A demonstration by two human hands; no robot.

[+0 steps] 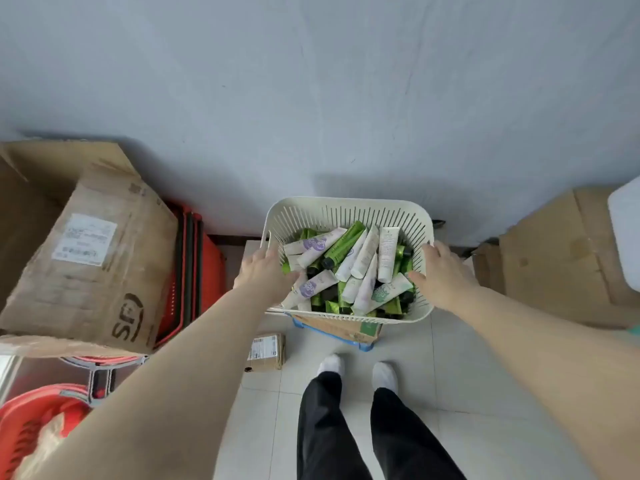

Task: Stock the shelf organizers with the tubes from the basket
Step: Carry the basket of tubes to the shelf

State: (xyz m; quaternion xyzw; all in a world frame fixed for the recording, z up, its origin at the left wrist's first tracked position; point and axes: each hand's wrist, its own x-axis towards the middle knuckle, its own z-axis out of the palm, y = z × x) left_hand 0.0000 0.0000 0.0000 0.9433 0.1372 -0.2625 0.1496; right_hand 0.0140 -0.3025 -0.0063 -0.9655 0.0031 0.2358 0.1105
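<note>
At the far left we see a large cardboard box with a shipping label, just beside stacked red shopping baskets; another red basket sits lower down. Next comes the left hand, gripping the left rim of the cream slotted basket, fingers curled together over the edge, thumb lying inside. A small parcel lies on the tiled floor below it. The basket sits in the middle, near the wall, filled with a jumble of white and green tubes. A taped carton shows just under its near side, and we cannot tell whether the basket rests there. The right hand clasps the right rim likewise, fingers over the edge, thumb inside. More cardboard boxes stand at the right
</note>
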